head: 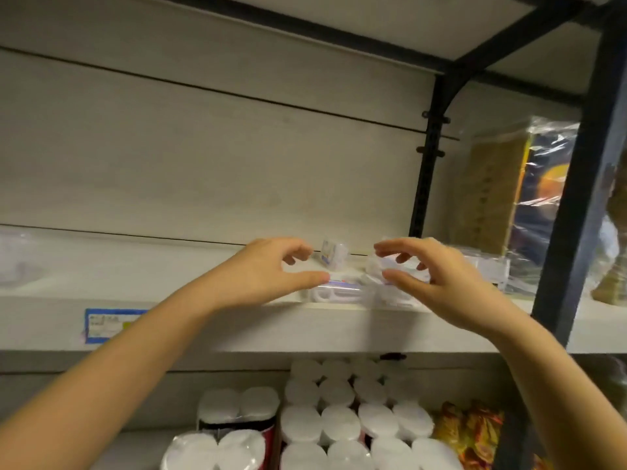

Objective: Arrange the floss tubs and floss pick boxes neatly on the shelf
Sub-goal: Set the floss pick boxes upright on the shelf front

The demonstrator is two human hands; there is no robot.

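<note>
My left hand (pixel 271 269) is half open, the fingers loosely curved. The thumb reaches to the top of a clear pick box (pixel 339 293) that lies at the front of the shelf (pixel 237 330), and it grips nothing. My right hand (pixel 441 283) is half open too, thumb and fingers curved around a second box (pixel 393 266). The plastic is clear and blurred, so I cannot tell if I hold it or only touch it. One small tub (pixel 334 254) stands upright at the back, between my hands. More clear packs (pixel 488 266) lie loosely just to the right. I think the work is only partly done: the boxes are not yet in a row, and the tub stands alone.
</note>
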